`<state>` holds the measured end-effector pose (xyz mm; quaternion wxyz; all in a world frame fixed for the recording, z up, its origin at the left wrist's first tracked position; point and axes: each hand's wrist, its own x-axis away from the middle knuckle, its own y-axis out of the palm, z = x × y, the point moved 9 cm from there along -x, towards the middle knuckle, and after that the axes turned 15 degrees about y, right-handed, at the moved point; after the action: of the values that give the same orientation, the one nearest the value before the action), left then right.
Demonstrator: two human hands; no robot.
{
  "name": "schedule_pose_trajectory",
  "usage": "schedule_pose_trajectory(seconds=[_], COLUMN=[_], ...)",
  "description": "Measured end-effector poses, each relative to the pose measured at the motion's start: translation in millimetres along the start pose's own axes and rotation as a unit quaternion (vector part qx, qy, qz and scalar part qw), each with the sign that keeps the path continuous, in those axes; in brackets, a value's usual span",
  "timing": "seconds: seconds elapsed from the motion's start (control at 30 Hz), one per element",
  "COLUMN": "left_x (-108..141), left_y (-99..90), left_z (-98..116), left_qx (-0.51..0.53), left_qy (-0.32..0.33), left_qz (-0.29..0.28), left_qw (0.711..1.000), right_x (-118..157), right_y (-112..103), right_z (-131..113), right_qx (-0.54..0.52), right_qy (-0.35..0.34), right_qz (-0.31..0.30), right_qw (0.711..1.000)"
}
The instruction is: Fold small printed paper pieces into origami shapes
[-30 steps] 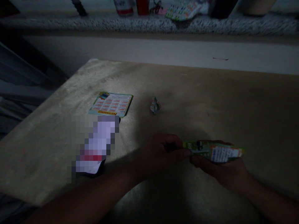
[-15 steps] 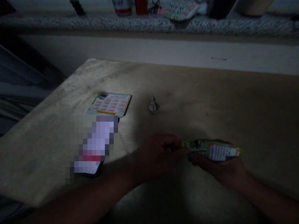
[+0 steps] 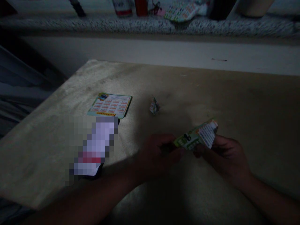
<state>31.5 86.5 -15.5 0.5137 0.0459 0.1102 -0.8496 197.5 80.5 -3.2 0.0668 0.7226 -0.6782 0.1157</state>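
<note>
Folded paper (image 3: 193, 137) held over counter (image 3: 225, 93): one end pinched by left hand (image 3: 161, 153), lower edge clamped in grip of right hand (image 3: 232, 157), apparently so folds are steadied. Printed card (image 3: 111, 105) laid toward far left corner, phone (image 3: 99, 140) just beside, likely for viewing.

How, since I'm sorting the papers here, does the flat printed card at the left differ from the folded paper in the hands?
The printed card lies flat on the table; the folded paper is held at a slant between left hand and right hand. The card looks four-sided, while the paper narrows into a folded strip. Both show green and white printing.
</note>
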Motion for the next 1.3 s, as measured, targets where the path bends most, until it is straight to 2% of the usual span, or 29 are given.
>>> schedule_pose_trajectory(seconds=[0.1, 0.17, 0.27, 0.3, 0.4, 0.47, 0.57, 0.67, 0.87, 0.93, 1.03, 1.13, 1.3], left_x=[-4.2, -6.4, -8.3, -9.8, -11.8, -10.3, -7.3, -4.8, -4.9, -5.0, -5.9, -5.4, -4.5], left_y=[9.1, 13.6, 11.6, 4.8, -23.3, -28.4, -13.4, 0.5, 1.5, 1.7, 1.9, 4.6, 6.4], left_z=[19.4, 31.1, 32.3, 31.2, 36.5, 43.3, 51.3, 50.9, 39.8, 37.0, 32.8, 31.8, 34.0], left_qx=[-0.095, -0.167, -0.265, -0.295, -0.358, -0.376, -0.399, -0.421, -0.423, -0.421, -0.425, -0.428, -0.431], left_qy=[0.084, 0.143, 0.175, 0.176, 0.193, 0.222, 0.272, 0.284, 0.268, 0.265, 0.245, 0.244, 0.264], left_qz=[-0.077, -0.12, -0.16, -0.144, -0.032, -0.009, -0.07, -0.126, -0.142, -0.149, -0.158, -0.172, -0.174], left_qw=[0.989, 0.968, 0.934, 0.928, 0.913, 0.899, 0.873, 0.852, 0.854, 0.854, 0.857, 0.853, 0.845], right_x=[-0.9, -2.5, -5.7, -6.9, -9.9, -10.6, -10.1, -9.7, -14.8, -13.5, -0.6, 12.9, 25.4], right_y=[-0.4, 0.5, 0.7, 0.4, 0.8, 2.8, 6.8, 7.9, -0.5, -4.4, -4.0, 7.5, 24.6], right_z=[3.2, 3.9, 0.9, -0.4, -2.2, -1.7, 2.5, 3.4, -1.6, -8.0, -26.9, -33.7, -30.9], right_qx=[-0.051, -0.08, -0.088, -0.085, -0.049, -0.003, 0.06, 0.102, 0.164, 0.226, 0.319, 0.372, 0.451], right_qy=[0.014, 0.023, 0.019, 0.015, 0.009, 0.009, 0.03, 0.029, -0.054, -0.104, -0.22, -0.277, -0.323], right_qz=[-0.012, -0.027, -0.044, -0.049, -0.069, -0.085, -0.109, -0.114, -0.076, -0.048, -0.009, -0.047, -0.096], right_qw=[0.999, 0.996, 0.995, 0.995, 0.996, 0.996, 0.992, 0.988, 0.982, 0.967, 0.922, 0.885, 0.827])
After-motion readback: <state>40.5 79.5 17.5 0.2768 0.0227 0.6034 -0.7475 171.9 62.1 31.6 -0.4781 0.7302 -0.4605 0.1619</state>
